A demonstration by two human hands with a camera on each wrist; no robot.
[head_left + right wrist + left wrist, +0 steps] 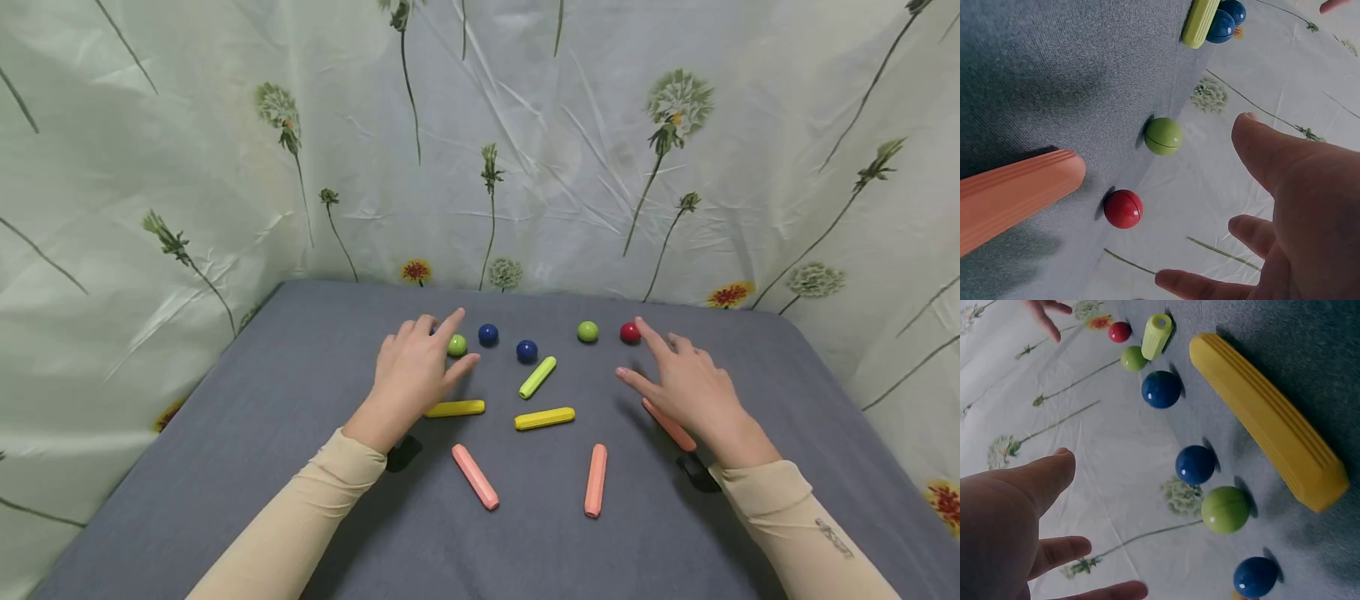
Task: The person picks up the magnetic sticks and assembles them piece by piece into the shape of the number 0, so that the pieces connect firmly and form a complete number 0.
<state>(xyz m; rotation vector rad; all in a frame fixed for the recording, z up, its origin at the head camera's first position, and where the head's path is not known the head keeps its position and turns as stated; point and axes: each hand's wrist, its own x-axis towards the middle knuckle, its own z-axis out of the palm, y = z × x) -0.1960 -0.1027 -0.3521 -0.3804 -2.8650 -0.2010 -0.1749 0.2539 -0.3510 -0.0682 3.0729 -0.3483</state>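
My left hand hovers over the left of the table, fingers spread, holding nothing. Just past its fingertips are a green ball and a blue ball; another blue ball is mostly hidden behind the fingers in the head view. Below this hand lies a ribbed yellow stick, partly covered in the head view. My right hand, also spread and holding nothing, hangs above a salmon ribbed stick. Beyond its index finger sits a red ball, with a second green ball to the left.
Between the hands lie another blue ball, a lime stick and a second yellow stick. Nearer are two salmon sticks, one left and one right. A grey cloth covers the table; a flowered curtain hangs behind.
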